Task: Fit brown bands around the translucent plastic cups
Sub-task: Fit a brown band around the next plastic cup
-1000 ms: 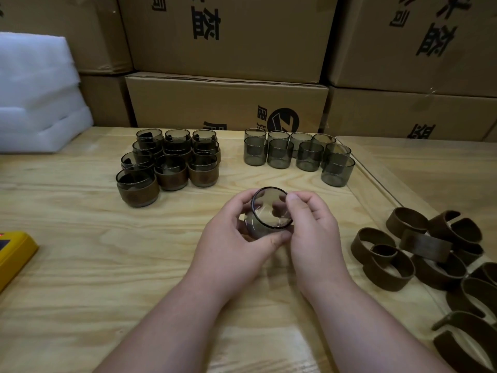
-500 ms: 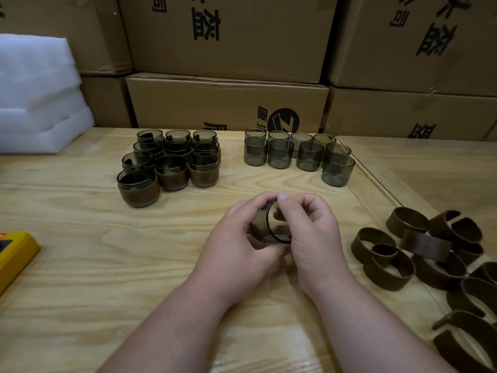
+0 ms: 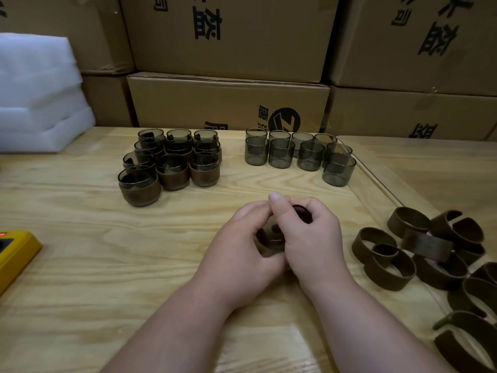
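Note:
Both hands hold one translucent cup [image 3: 271,238] low over the middle of the table. My left hand [image 3: 242,246] grips it from the left, my right hand [image 3: 312,238] from the right, thumb raised over the top. The cup lies mostly hidden between the fingers; only dark slivers and a rim edge [image 3: 302,212] show. Whether a band is on it cannot be told. Several banded cups [image 3: 172,168] stand grouped at the back left. Several bare smoky cups [image 3: 298,154] stand in rows at the back centre. Loose brown bands [image 3: 425,246] lie piled on the right.
Cardboard boxes [image 3: 228,103] are stacked along the table's far edge. White foam sheets [image 3: 37,98] sit at the back left. A yellow device [image 3: 16,254] lies at the left edge. A clear sheet edge [image 3: 376,184] runs diagonally beside the band pile.
The cup has been turned from facing up toward me to lying sideways, and both hands have closed further around it so that it is nearly hidden.

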`<action>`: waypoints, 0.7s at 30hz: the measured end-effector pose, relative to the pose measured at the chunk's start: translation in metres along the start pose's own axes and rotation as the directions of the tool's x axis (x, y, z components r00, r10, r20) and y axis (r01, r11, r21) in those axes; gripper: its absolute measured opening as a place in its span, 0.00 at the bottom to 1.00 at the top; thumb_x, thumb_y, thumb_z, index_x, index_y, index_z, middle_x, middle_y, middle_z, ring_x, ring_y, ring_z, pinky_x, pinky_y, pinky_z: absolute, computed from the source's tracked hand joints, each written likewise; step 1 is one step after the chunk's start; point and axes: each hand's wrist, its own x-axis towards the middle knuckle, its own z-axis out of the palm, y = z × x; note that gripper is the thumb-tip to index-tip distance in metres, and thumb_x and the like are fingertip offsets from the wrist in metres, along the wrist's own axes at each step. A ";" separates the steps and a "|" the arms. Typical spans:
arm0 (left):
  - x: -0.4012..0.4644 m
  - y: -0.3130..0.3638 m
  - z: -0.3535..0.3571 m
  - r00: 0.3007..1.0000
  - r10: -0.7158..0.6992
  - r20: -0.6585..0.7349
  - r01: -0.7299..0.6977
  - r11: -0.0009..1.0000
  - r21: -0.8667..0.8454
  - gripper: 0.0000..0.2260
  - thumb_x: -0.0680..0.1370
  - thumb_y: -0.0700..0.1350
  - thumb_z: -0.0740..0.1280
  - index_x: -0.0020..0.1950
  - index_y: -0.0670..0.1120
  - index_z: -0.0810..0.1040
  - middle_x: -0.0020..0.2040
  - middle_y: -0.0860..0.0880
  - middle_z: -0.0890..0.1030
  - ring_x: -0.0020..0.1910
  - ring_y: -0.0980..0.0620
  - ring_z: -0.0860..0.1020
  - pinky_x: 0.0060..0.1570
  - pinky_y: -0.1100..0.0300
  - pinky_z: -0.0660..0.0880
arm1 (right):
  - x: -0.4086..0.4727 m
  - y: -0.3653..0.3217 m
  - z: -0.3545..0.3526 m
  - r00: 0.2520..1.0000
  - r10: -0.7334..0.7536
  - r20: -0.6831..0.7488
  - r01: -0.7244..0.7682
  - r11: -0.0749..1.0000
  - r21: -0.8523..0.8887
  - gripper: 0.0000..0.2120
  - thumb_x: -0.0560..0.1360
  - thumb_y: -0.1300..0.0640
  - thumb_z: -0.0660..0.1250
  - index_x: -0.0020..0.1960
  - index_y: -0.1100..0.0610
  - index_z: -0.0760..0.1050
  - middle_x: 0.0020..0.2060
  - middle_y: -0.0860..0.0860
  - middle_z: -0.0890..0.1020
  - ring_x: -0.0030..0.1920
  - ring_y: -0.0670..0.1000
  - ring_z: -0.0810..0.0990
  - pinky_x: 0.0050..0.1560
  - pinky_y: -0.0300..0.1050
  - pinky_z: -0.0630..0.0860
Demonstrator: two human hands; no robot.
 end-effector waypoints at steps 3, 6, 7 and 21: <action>0.000 -0.001 0.000 1.000 0.001 0.028 -0.001 1.000 -0.001 0.30 0.68 0.44 0.76 0.68 0.63 0.77 0.61 0.66 0.77 0.58 0.64 0.77 0.49 0.74 0.71 | 0.003 0.001 -0.002 0.999 0.048 -0.008 -0.047 0.999 0.016 0.19 0.64 0.36 0.73 0.35 0.53 0.77 0.31 0.49 0.83 0.34 0.48 0.82 0.37 0.49 0.80; 0.000 -0.002 -0.001 0.998 0.001 0.068 0.001 0.999 -0.035 0.34 0.66 0.47 0.77 0.70 0.64 0.76 0.63 0.67 0.76 0.62 0.63 0.77 0.53 0.71 0.72 | 0.006 -0.001 -0.005 0.993 0.112 -0.038 -0.111 0.993 0.044 0.20 0.70 0.38 0.69 0.35 0.56 0.76 0.28 0.49 0.80 0.31 0.49 0.81 0.35 0.51 0.80; -0.001 -0.002 -0.001 0.998 0.001 0.069 0.003 0.999 -0.053 0.35 0.65 0.50 0.77 0.70 0.66 0.75 0.64 0.67 0.76 0.63 0.63 0.76 0.57 0.70 0.73 | 0.007 -0.001 -0.007 0.988 0.144 -0.053 -0.140 0.987 0.078 0.20 0.72 0.39 0.67 0.37 0.56 0.78 0.29 0.50 0.81 0.31 0.50 0.83 0.33 0.50 0.80; 0.001 -0.002 -0.006 0.980 -0.170 -0.102 0.081 0.811 -0.579 0.30 0.64 0.50 0.79 0.63 0.52 0.72 0.58 0.45 0.82 0.50 0.53 0.84 0.48 0.61 0.80 | 0.002 -0.002 -0.002 0.983 0.167 -0.077 -0.149 0.968 0.201 0.28 0.73 0.38 0.54 0.54 0.63 0.71 0.35 0.62 0.77 0.32 0.61 0.79 0.35 0.54 0.77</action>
